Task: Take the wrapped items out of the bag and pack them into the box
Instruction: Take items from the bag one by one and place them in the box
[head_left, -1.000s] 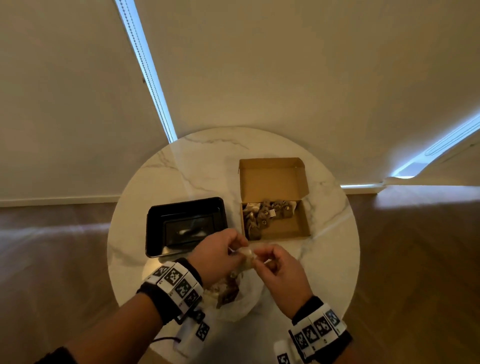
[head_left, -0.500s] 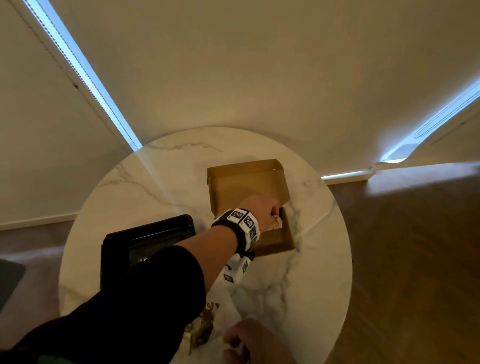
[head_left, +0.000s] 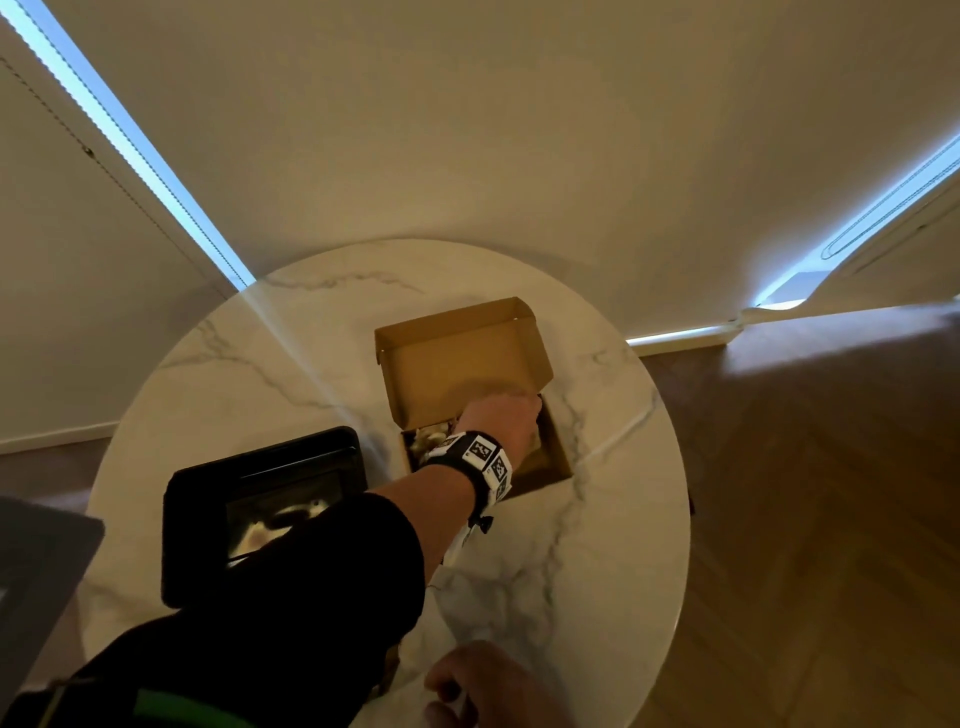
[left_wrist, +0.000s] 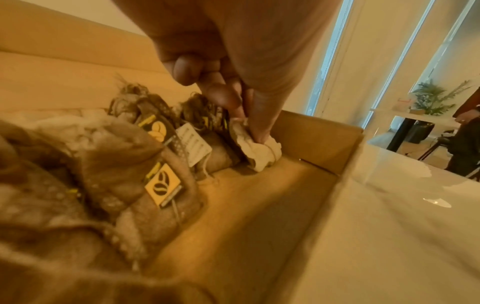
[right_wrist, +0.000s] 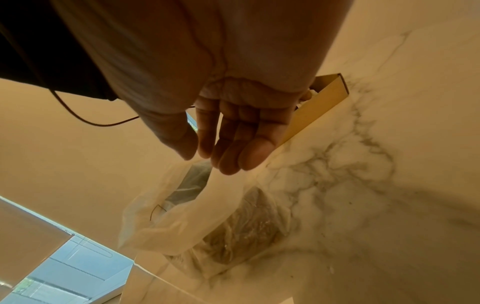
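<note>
Two hands, two jobs: your left hand (head_left: 501, 418) reaches forward over the worktop (head_left: 597, 561) into the open cardboard box (head_left: 457, 353), arm stretched out, wrist above the box's near edge. In the left wrist view its fingers (left_wrist: 223, 94) point down and pinch a pale wrapped item (left_wrist: 262, 150) against the box floor, at the end of a row of brown wrapped bundles (left_wrist: 155, 185). Your right hand (right_wrist: 233, 139) hangs low near you, fingers straight and loosely together, holding nothing, just above the clear plastic bag (right_wrist: 182, 222) lying on the marble. A black tray (head_left: 260, 478) sits left of the box.
</note>
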